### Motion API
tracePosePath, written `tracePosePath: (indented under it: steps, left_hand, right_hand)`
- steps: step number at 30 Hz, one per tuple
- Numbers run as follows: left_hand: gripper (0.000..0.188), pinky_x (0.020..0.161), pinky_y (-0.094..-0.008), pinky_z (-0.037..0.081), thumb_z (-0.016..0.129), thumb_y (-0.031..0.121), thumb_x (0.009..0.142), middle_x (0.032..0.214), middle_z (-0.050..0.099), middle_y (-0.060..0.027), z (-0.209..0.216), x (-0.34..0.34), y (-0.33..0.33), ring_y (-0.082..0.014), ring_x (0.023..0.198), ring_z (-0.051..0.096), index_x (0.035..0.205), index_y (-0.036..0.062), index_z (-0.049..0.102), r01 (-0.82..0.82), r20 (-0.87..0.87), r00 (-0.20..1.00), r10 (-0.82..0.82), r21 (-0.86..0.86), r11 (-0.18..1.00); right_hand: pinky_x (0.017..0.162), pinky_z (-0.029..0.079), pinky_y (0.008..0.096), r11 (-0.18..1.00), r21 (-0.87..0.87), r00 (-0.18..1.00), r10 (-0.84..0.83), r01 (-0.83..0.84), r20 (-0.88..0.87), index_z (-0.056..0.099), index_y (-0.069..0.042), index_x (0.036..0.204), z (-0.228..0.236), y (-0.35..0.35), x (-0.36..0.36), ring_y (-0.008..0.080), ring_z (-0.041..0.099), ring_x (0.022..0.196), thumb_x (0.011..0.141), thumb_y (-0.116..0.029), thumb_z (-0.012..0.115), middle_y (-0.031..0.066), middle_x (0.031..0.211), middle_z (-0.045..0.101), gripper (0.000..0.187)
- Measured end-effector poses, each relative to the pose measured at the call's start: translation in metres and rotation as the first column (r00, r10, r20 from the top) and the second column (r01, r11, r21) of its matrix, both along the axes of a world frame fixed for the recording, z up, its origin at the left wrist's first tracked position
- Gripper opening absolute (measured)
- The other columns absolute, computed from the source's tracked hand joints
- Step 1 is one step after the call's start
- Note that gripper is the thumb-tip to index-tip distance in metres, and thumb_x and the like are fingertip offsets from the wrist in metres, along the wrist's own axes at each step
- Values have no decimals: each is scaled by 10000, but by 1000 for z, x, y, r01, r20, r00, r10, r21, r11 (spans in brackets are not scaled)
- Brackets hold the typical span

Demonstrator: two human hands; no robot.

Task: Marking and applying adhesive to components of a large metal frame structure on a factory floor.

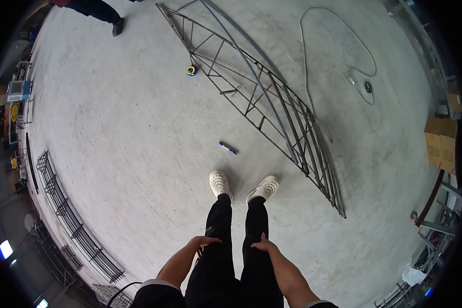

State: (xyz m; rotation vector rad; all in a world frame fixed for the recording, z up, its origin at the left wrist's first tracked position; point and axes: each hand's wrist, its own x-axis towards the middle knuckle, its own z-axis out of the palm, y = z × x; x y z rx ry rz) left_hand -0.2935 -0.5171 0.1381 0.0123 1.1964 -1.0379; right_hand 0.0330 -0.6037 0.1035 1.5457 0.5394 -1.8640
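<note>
My left hand [206,241] rests on my left leg near the knee, its visible fingers laid across the black trousers. A small brownish shape just under it is too unclear to name. My right hand [263,243] lies on my right leg with thumb and finger apart; neither hand shows anything gripped. On the grey floor beyond my white shoes [219,182] lies a blue and white marker [228,148]. Farther off, a long welded metal truss frame [251,105] stretches diagonally, bars crossing inside it. A yellow and black tape measure [191,70] sits beside its far left edge.
A grey cable [304,49] curls over the floor behind the frame, near a small round dark object [368,87]. Bundled metal lattice [72,220] lies at the left. Cardboard boxes [440,143] stand on the right. Another person's leg [95,9] shows at the far left.
</note>
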Motion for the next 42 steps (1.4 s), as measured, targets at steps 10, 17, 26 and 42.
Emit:
tracePosePath:
  steps: [10,17,26,42]
  left_hand:
    - [954,1051,-407,434,590,753,781,1380,565,-118,86,-59,-34,-258,1223,565,1425,60,470,-501,97,850,518,-160,851]
    - [929,1034,-411,446,550,748,802,1379,566,-120,76,-65,-23,-266,1201,575,1422,60,474,-468,126,867,482,-123,875]
    - [904,1061,-384,413,517,715,842,1396,541,-120,78,-96,-36,-257,1202,545,1430,31,454,-447,119,890,440,41,894]
    - [992,1077,-389,383,508,770,799,1479,458,-131,69,-106,-27,-281,1278,483,1477,54,394,-375,142,917,373,-13,927]
  right_hand:
    - [1050,433,440,975,165,964,104,-147,244,454,-3,1391,40,30,-53,360,525,1273,728,-552,665,258,1377,521,886]
    - [958,499,423,906,220,932,356,-361,65,679,19,1117,33,29,-46,378,611,1145,711,-744,645,250,1192,645,865]
    - [919,522,469,931,207,929,236,-301,286,721,-41,1052,37,51,-69,359,645,1081,792,-442,639,200,1136,682,485]
    - [863,533,431,855,518,958,-119,-35,262,686,-83,971,9,63,-44,339,667,1004,837,-354,658,156,1010,709,304]
